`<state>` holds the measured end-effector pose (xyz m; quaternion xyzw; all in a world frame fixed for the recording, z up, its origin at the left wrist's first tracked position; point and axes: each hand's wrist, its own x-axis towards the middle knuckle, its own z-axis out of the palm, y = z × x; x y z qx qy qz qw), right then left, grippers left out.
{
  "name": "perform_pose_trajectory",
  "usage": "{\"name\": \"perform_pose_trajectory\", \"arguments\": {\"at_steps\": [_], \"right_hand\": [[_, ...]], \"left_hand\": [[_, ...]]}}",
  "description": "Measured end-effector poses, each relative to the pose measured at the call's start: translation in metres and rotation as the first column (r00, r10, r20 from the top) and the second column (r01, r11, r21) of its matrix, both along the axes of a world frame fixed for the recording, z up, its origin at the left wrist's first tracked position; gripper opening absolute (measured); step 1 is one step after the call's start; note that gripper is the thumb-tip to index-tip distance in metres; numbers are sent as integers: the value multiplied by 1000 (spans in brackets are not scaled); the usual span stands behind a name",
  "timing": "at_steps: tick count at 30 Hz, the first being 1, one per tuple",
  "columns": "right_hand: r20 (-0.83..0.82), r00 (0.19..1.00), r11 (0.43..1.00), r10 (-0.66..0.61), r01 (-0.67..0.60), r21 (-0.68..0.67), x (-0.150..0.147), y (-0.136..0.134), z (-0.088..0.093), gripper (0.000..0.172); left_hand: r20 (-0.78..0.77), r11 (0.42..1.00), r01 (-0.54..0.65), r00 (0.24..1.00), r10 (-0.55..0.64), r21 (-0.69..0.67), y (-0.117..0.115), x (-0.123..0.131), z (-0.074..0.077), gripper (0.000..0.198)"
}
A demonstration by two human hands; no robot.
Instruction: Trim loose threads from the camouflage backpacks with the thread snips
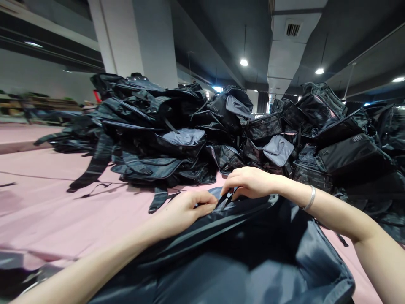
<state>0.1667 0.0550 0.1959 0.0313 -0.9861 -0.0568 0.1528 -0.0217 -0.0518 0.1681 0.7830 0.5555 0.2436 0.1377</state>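
An open black bag (202,270) with a smooth dark lining fills the bottom of the view, its mouth toward me. On its far edge my left hand (194,209) is closed, thumb and fingers pinching the fabric. Just to the right, my right hand (249,182) is closed around small black V-shaped thread snips (228,196). Their tips point down and left, close to the left fingertips at the bag's edge. Any thread between the tips is too small to make out.
The bag rests on a pink-covered table (104,219). Beyond it rises a long heap of dark camouflage-patterned bags (152,139), with loose straps (91,164) hanging onto the tabletop. More bags (354,156) are piled at the right. A pale pillar (139,42) stands behind.
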Motion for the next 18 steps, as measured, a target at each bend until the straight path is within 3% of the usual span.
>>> {"name": "perform_pose_trajectory", "arguments": {"at_steps": [6, 8, 13, 18], "right_hand": [[1, 1000, 996, 4, -4, 92, 1, -1, -3, 10], [-27, 1000, 997, 12, -10, 79, 2, 1, -3, 8], [-146, 989, 1000, -12, 13, 8, 15, 6, 2, 11], [-150, 988, 996, -40, 52, 72, 38, 7, 4, 13]], "left_hand": [[34, 1000, -12, 999, 11, 29, 0, -1, -7, 31], [-1, 992, -31, 999, 32, 125, -2, 0, -10, 31], [-206, 850, 18, 973, 108, 526, -14, 8, -20, 33], [-285, 802, 47, 946, 156, 596, -20, 20, -23, 27]]}}
